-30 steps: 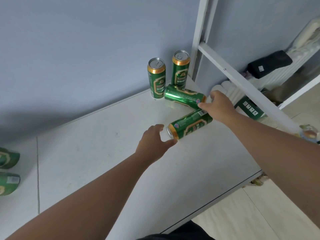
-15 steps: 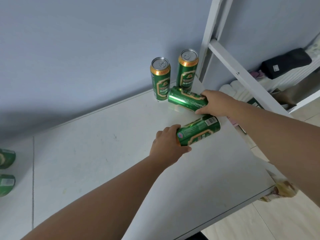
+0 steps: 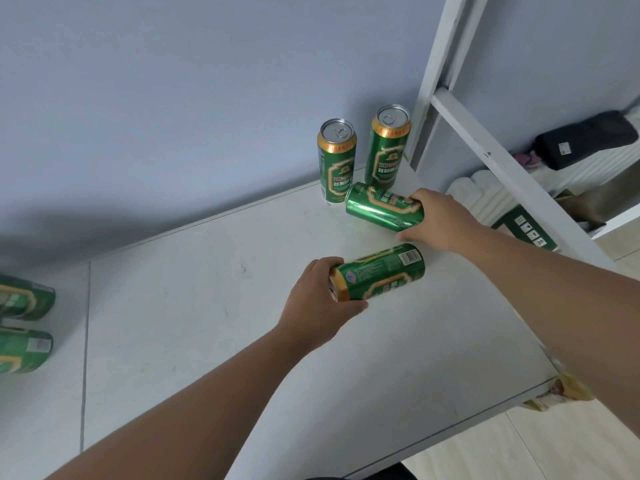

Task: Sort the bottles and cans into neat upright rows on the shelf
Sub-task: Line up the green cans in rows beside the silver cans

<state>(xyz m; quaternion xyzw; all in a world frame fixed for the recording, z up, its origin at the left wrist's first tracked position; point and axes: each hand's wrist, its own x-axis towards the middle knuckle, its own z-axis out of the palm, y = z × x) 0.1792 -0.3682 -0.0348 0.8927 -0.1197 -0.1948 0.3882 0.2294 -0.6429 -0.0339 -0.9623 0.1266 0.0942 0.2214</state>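
The shelf is a flat, matte white board, lightly scuffed, with a thin seam running front to back near its left end. It butts against a smooth pale blue wall. Two tall cylindrical cans stand upright at the back right corner, side by side and nearly touching: the left upright can and the right upright can, both glossy green metal with gold bands under silver pull-tab lids.

Just in front of them a rear fallen can lies on its side, its base end close to the foot of the left upright can. The right hand is wrapped around its other end, fingers curled over the top, thumb underneath. Nearer the front, a front fallen can lies tilted, barcode showing, and the left hand is clamped on its gold-rimmed top end. The two hands are apart, one can each.

At the far left edge two more green cans lie on their sides, partly cut off. A white painted metal frame rises at the shelf's right end.
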